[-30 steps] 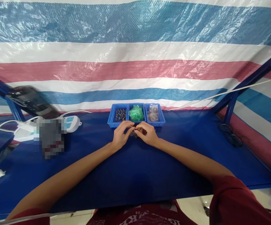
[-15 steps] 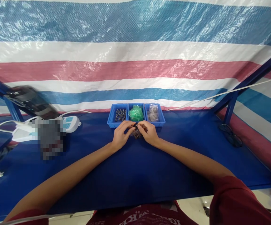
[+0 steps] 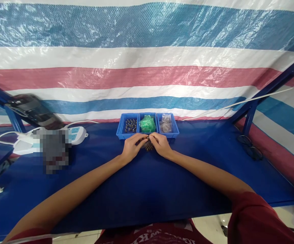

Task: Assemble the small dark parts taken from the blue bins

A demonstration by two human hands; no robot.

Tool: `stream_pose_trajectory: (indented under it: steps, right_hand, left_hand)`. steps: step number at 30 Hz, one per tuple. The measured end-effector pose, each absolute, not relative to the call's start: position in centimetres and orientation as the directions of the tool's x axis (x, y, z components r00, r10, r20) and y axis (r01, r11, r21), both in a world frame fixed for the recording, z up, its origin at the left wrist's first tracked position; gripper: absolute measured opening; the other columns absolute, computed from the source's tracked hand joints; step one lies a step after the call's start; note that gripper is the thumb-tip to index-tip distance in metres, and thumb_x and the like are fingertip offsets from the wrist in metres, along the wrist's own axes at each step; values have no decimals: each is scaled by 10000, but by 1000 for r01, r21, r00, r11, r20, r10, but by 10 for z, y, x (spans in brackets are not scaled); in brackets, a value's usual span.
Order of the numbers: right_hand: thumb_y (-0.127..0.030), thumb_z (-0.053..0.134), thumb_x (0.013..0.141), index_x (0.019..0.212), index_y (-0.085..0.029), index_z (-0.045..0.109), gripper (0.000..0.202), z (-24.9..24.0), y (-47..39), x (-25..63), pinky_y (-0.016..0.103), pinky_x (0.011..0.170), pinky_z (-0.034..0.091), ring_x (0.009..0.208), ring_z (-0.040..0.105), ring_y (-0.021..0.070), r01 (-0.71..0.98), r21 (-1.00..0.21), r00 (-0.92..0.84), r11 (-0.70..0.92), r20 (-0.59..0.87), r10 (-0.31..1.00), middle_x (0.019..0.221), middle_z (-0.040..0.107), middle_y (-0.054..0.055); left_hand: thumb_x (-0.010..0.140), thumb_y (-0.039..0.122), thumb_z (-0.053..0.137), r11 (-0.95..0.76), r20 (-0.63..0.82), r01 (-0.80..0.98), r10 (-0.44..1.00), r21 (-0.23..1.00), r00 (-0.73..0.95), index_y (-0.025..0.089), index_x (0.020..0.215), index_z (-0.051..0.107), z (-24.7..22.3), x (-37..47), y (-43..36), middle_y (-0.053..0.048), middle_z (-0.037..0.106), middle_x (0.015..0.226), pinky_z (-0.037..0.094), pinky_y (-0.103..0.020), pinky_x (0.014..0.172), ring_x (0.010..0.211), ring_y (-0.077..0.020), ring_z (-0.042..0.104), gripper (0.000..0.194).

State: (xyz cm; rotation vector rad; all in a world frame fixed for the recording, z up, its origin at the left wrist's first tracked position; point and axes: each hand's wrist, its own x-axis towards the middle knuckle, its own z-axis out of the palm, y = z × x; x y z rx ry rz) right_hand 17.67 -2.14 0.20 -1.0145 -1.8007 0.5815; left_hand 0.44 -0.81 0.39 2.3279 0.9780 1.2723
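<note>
My left hand (image 3: pixel 133 146) and my right hand (image 3: pixel 161 145) meet at the middle of the blue table, fingertips pinched close together. Whatever lies between the fingertips is too small to make out. Just below them rests a small clear bag or pile of dark and brassy pieces (image 3: pixel 148 146). Behind the hands stand three joined blue bins: the left bin (image 3: pixel 121 136) has several small dark metal parts (image 3: pixel 131 125), the middle one holds green plastic packets (image 3: pixel 147 124), and the right one holds clear packets (image 3: pixel 166 124).
A power strip (image 3: pixel 78 135) with white cables and a blurred dark object (image 3: pixel 55 149) are at the left, with a dark bottle (image 3: pixel 35 110) behind. Glasses (image 3: pixel 250 147) lie at the right. Blue frame bars and a striped sheet stand behind.
The fingertips of both hands have shifted slightly and drawn a little nearer each other. The rest of the scene looks the same apart from a slight camera shift.
</note>
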Motion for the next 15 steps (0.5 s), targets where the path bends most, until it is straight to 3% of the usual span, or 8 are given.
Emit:
stream_pose_trajectory:
  steps: [8, 15]
  right_hand:
    - [-363, 405, 919, 839, -164, 562, 265, -2, -21, 178, 226, 562, 373, 571, 492, 114, 347, -794, -230, 498, 443, 867, 672, 538, 1]
    - [-340, 386, 928, 767, -167, 532, 277, 1, -23, 179, 226, 555, 343, 554, 455, 103, 339, -791, -218, 509, 461, 860, 635, 499, -13]
  left_hand:
    - [891, 322, 521, -707, 616, 452, 702, 544, 357, 185, 1014, 647, 3, 4, -8, -55, 676, 914, 506, -252, 677, 724, -134, 618, 223]
    - [912, 363, 468, -627, 470, 496, 779, 601, 415, 181, 983, 624, 6, 5, -8, -21, 673, 884, 468, -219, 637, 680, -114, 603, 249]
